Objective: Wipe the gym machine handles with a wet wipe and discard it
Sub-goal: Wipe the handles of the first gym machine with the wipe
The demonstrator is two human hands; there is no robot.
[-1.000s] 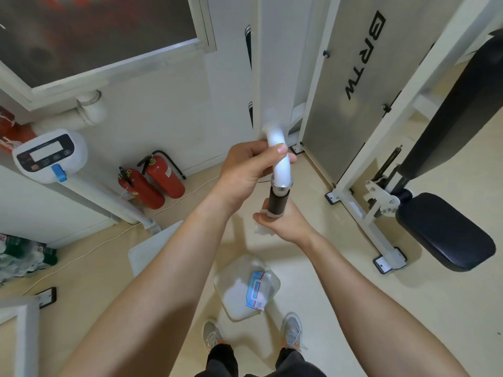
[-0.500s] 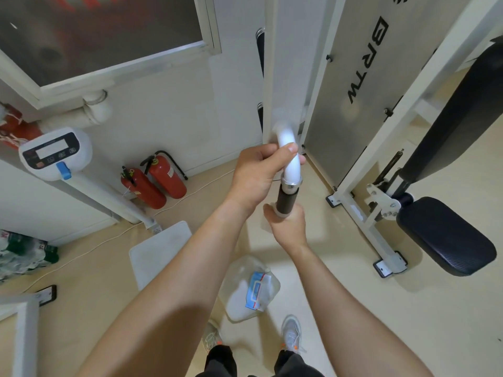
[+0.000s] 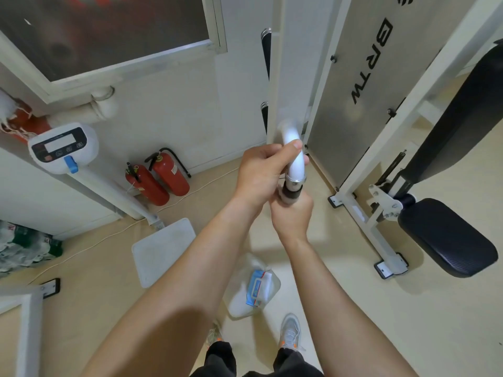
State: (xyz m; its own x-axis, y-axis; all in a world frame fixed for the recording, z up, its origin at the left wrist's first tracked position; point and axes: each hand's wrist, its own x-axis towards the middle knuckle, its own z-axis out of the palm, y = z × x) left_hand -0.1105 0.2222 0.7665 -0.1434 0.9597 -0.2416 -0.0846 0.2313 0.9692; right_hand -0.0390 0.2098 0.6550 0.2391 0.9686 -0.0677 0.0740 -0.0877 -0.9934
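A white curved machine arm (image 3: pixel 295 159) ends in a chrome collar and a black handle grip (image 3: pixel 291 195). My left hand (image 3: pixel 261 172) grips the white arm just above the collar, thumb laid along the tube. Directly below it, my right hand (image 3: pixel 292 216) is wrapped round the black grip and covers most of it. The wet wipe is hidden inside that hand; only a pale blur shows at the grip's left side. A blue-and-white wipes pack (image 3: pixel 257 287) lies on a white bin (image 3: pixel 239 303) on the floor below my arms.
The white machine frame (image 3: pixel 364 213) and its black padded seat (image 3: pixel 446 238) stand at right. Two red fire extinguishers (image 3: pixel 158 178) lean at the wall, beside a white scale (image 3: pixel 163 248) with its display post (image 3: pixel 62 148). My feet are at the bottom.
My right hand has slid up the black grip toward the collar, so less of the grip shows. My left hand keeps its hold on the white arm.
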